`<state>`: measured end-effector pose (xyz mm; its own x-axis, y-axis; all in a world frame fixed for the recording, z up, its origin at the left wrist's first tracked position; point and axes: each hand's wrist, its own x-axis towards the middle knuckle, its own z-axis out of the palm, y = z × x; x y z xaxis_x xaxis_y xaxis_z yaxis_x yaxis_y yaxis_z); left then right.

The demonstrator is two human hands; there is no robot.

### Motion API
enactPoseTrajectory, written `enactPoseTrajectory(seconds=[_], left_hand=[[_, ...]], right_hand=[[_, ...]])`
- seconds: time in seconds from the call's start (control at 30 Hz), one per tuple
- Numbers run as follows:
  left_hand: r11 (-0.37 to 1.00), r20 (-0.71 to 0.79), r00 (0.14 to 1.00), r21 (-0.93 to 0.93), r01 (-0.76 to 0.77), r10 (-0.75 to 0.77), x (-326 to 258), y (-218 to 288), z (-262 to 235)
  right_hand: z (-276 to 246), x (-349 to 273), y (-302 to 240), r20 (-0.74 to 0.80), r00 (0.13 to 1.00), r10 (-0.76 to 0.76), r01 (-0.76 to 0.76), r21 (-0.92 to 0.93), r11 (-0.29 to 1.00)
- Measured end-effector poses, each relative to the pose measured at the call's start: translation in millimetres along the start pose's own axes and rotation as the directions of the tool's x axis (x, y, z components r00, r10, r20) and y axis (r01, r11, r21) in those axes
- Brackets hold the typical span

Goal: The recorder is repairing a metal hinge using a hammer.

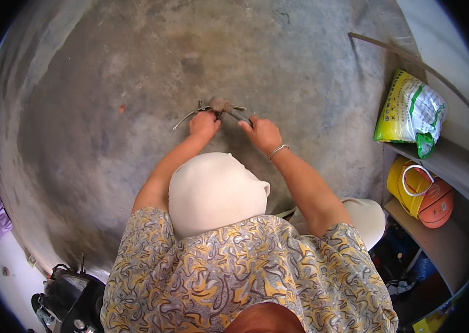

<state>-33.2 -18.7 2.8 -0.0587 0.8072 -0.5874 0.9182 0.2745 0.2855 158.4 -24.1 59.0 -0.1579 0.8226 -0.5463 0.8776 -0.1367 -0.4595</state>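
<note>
My right hand [263, 134] is closed around the dark handle of a hammer [219, 104]. A bangle circles that wrist. The hammer's rusty brown head lies over the middle of a thin metal piece [183, 119] on the concrete floor. One curved arm of this piece sticks out to the left, and a straighter end shows to the right. Just below the hammer head, my left hand [204, 125] is closed on the metal piece, fingers pointing down. Its exact kind is too small to make out, and the fingers and hammer hide its middle. Whether hammer and metal touch, I cannot tell.
To the right, a shelf [412, 216] holds a yellow bucket [400, 183] and a basketball [435, 202], with a yellow, green and white sack [412, 108] above. A long stick [390, 47] leans there. A dark scooter [71, 294] stands lower left. My pale-clothed knee [215, 191] rises below my hands.
</note>
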Motion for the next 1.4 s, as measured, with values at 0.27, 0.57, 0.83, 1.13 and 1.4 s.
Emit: enactPoseTrajectory(seconds=[0.27,0.57,0.83,1.13,1.4], left_hand=[[0.754,0.315,0.944,-0.643,0.134,0.100,7,-10,-2],[0.133,0.467,0.742,-0.876,0.464,0.481,-31,40,-73],[0.093,0.391,0.690,-0.899,0.428,0.609,-37,48,-106],[0.357,0.355,0.835,-0.911,0.208,0.420,-31,35,-124],[0.470,-0.288,0.948,-0.823,-0.319,0.138,-41,48,-131]], right_hand=[[-23,11,36,-0.171,0.976,0.136,-0.126,0.066,0.990],[-25,16,18,-0.411,0.873,-0.262,0.405,0.311,0.860],[-59,7,-16,-0.173,0.968,-0.183,0.252,0.669,0.700],[-86,-2,-28,0.122,0.978,-0.172,0.020,0.758,0.652],[-99,-2,-30,0.096,0.958,-0.270,0.150,0.636,0.757]])
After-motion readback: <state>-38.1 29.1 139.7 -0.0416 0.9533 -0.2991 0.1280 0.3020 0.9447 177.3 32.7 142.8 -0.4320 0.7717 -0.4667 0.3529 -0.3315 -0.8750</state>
